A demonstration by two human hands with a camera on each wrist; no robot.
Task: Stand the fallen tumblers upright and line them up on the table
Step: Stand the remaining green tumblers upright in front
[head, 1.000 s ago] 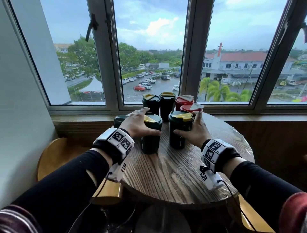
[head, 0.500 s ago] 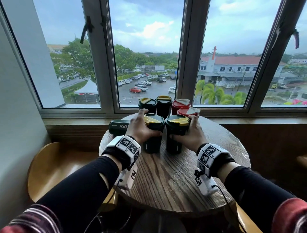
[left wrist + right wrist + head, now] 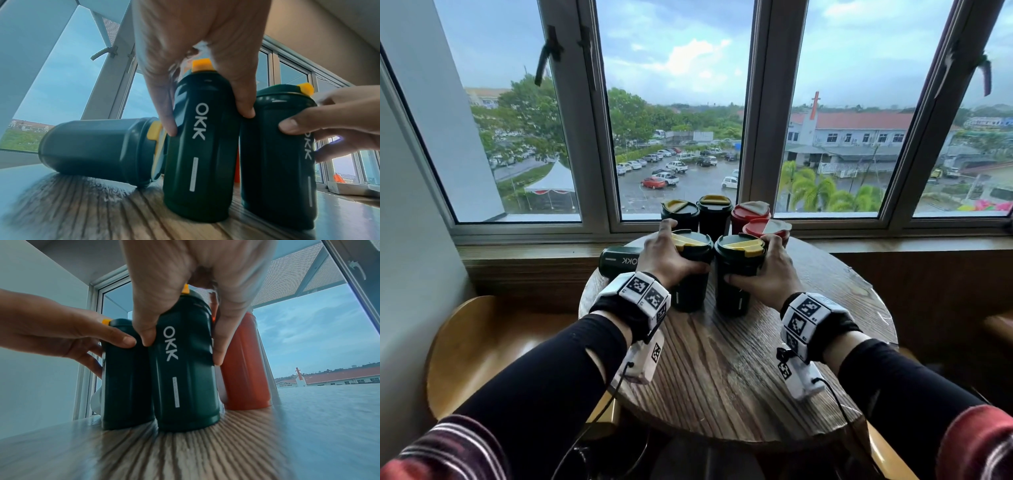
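Two dark green tumblers with yellow lid flaps stand upright side by side on the round wooden table (image 3: 739, 377). My left hand (image 3: 667, 257) grips the left one (image 3: 690, 294) (image 3: 197, 146) near its top. My right hand (image 3: 767, 270) grips the right one (image 3: 732, 294) (image 3: 185, 369). Behind them stand two more green tumblers (image 3: 679, 210) and two red ones (image 3: 750, 212) (image 3: 244, 369). One green tumbler (image 3: 619, 265) (image 3: 98, 149) lies on its side at the table's left rear, its lid toward my left hand.
The window sill (image 3: 893, 243) and glass run right behind the table. A rounded wooden chair (image 3: 482, 342) sits at the left, below the table edge. A white wall (image 3: 407, 240) closes the left side. Bare wood lies in front of the tumblers.
Both hands have slid their upright green tumblers closer together and a little toward the back row. The fallen tumbler shows more from behind my left hand.
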